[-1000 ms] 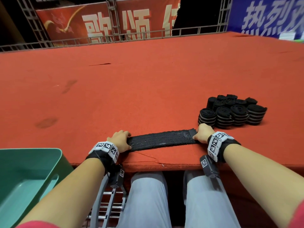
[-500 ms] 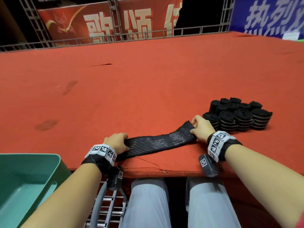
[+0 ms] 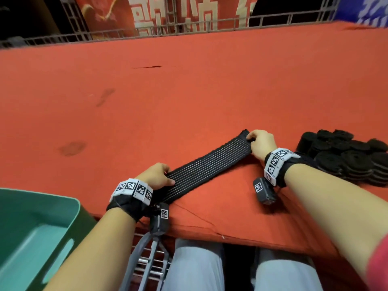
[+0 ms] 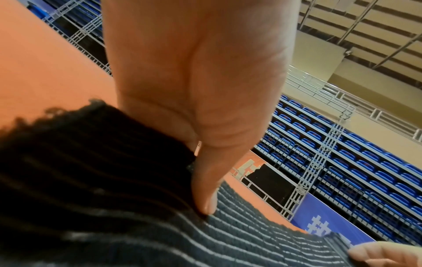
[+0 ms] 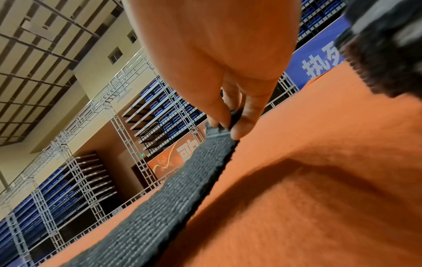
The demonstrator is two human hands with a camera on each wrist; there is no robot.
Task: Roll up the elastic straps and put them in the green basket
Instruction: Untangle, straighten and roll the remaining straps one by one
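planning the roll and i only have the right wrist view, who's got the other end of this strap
observer: The left hand pins the strap's near end by the table edge, thumb on top.
operator: where does it go after
observer: The green basket sits below the table edge, on the person's left.
operator: anything else up there
observer: A pile of rolled straps lies on the red table, just right of the right hand.
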